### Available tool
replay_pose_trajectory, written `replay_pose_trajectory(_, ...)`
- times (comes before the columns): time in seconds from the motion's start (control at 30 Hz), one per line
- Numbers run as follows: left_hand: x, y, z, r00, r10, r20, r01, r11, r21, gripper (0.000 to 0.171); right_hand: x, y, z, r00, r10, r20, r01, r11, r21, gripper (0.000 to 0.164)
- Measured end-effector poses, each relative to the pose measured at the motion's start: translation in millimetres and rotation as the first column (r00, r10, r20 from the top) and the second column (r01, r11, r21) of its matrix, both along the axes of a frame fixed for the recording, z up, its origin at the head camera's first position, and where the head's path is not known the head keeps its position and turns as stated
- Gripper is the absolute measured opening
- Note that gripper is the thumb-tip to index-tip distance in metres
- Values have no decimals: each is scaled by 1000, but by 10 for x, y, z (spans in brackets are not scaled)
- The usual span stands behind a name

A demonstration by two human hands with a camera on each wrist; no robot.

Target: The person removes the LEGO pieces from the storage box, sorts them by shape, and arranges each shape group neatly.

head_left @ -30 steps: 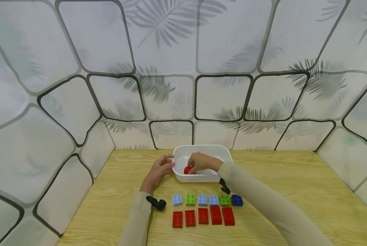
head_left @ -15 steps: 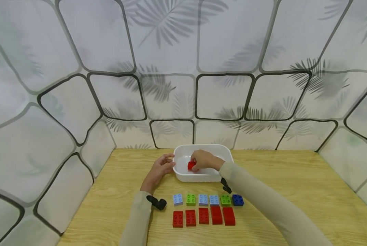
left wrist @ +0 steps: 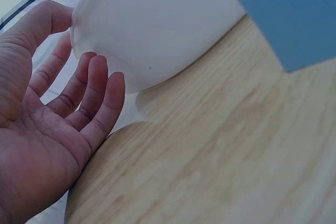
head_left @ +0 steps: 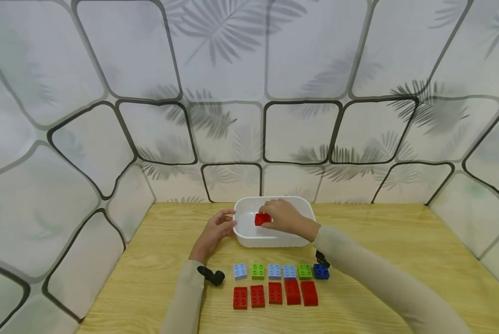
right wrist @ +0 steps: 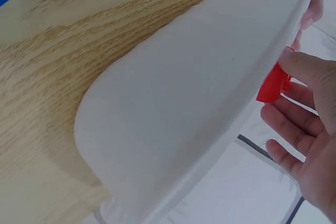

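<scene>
A white plastic bin [head_left: 274, 242] stands toward the back of the wooden table. My right hand [head_left: 288, 217] pinches a red toy brick [head_left: 259, 220] between thumb and fingers, over the bin's inside. In the right wrist view the brick [right wrist: 273, 83] shows just past the bin's rim, thumb on one side of it and fingertips on the other. At the bin's left end my left hand [head_left: 215, 230] touches the rim and outer wall. The left wrist view shows this hand's loosely bent fingers [left wrist: 97, 85] right at the white wall.
In front of the bin lies a row of light blue bricks [head_left: 274, 271], green bricks [head_left: 257, 271] and a dark blue brick [head_left: 321, 271]. Nearer to me runs a row of several red bricks [head_left: 275, 293]. Patterned fabric [head_left: 232, 134] surrounds the table.
My right hand has moved up and slightly right with the red brick, from low in the bin toward its rim. The left hand stays at the bin's left end.
</scene>
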State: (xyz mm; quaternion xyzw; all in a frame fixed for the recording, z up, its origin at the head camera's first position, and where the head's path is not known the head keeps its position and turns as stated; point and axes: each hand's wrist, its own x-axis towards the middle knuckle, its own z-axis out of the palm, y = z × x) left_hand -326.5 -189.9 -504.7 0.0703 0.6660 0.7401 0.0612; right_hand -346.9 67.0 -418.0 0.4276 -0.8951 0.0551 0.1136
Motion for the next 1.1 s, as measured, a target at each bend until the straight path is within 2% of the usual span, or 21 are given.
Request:
replay_pose_trajectory(0.17, 4, 1, 3, 1000, -7, -2, 7, 1000, 15, 40, 162, 110, 103, 982, 80, -171, -90, 995, -51, 33)
replay_pose_trajectory(0.37, 9, 6, -7, 1000, -2, -4, 2, 1000, 27, 37, 314, 249, 185, 936, 128, -329, -175, 977, -119, 37)
replay_pose_trajectory(0.57, 1, 11, -11, 1000, 0, -9, 0, 999, 42, 35, 401, 403, 186, 879, 154, -452, -242, 959, -145, 42)
replay_pose_trajectory(0.67, -5, 9, -12, 1000, -7, -13, 7, 999, 36, 39, 450, 478, 188, 863, 174, -474, -274, 950, -151, 44)
replay_pose_trajectory(0.77, -11, 6, -17, 1000, -7, -13, 7, 1000, 29, 41, 501, 544, 187, 859, 193, -474, -295, 944, -149, 46)
replay_pose_trajectory(0.97, -12, 9, -20, 1000, -4, -12, 4, 1000, 31, 36, 581, 682, 134, 860, 207, -466, -302, 943, -138, 44)
replay_pose_trajectory(1.1, -8, 4, -14, 1000, 0, -3, 1, 999, 35, 36, 643, 792, 93, 872, 203, -446, -287, 949, -129, 42)
